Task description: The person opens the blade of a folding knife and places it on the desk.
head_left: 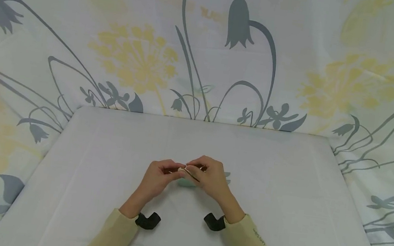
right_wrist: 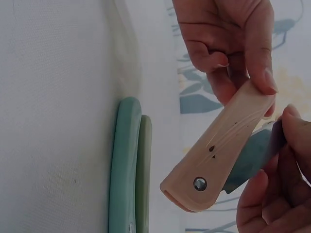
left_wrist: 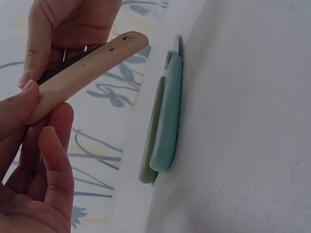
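Both hands hold a folding knife [right_wrist: 221, 145] above the table, its pinkish-beige handle [left_wrist: 90, 75] marked with small dark spots and a metal pivot. My left hand [head_left: 158, 175] pinches the handle at the end away from the pivot, between thumb and fingers. The fingertips of my right hand [head_left: 212, 179] grip the flat blade [right_wrist: 250, 158], which stands partly out of the handle at a narrow angle. Below them on the table lie a mint-green handle [left_wrist: 167, 114] and, alongside it, a duller green handle [left_wrist: 152, 133]. A metal part shows beyond the handles' far end.
A white cloth covers the table [head_left: 106, 136]. Behind it and at its sides hangs a curtain [head_left: 292, 69] printed with grey and yellow flowers. A black wrist mount [head_left: 148, 220] sits at the left cuff, and another black mount [head_left: 214, 222] at the right cuff.
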`<control>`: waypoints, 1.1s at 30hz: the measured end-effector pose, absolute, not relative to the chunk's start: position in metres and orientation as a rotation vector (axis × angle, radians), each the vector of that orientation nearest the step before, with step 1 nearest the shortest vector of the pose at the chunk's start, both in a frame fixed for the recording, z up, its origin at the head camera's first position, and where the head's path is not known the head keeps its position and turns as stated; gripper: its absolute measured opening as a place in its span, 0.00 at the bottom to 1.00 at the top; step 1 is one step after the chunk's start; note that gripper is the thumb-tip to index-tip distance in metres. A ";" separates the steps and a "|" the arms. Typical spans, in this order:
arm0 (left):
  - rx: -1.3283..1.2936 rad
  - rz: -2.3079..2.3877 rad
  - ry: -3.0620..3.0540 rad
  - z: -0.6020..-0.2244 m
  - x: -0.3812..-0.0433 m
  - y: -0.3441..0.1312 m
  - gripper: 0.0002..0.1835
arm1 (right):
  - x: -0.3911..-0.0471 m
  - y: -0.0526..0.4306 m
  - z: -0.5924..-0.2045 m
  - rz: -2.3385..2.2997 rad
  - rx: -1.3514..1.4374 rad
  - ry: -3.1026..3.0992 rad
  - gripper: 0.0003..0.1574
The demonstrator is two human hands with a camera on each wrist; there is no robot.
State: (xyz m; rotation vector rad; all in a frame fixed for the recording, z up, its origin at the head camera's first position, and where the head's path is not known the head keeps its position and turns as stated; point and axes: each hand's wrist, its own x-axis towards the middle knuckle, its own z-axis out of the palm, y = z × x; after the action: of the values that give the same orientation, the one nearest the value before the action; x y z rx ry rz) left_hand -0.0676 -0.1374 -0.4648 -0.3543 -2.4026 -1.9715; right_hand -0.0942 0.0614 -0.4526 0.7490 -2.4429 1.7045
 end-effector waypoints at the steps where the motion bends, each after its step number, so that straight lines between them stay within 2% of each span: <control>1: -0.351 -1.969 -2.401 -0.465 -0.067 -0.137 0.09 | -0.094 0.062 -0.452 1.693 0.745 -2.450 0.04; 5: -0.292 -1.945 -2.412 -0.466 -0.066 -0.136 0.10 | -0.094 0.064 -0.451 1.647 0.702 -2.476 0.04; 12: -0.088 -1.942 -2.366 -0.468 -0.063 -0.139 0.13 | -0.094 0.072 -0.445 1.686 0.453 -2.489 0.04; 23: 0.196 -2.163 -2.088 -0.467 -0.067 -0.140 0.16 | -0.099 0.086 -0.447 2.302 0.019 -2.198 0.09; 33: 0.534 -2.415 -1.722 -0.462 -0.073 -0.127 0.19 | -0.100 0.084 -0.448 2.635 -0.242 -1.657 0.06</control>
State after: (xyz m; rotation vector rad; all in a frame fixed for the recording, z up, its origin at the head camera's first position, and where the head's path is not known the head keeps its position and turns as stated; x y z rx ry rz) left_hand -0.0731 -0.1271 -0.4623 0.5338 -1.7222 -2.4152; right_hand -0.0999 0.0835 -0.4482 -0.2424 -1.6569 2.6349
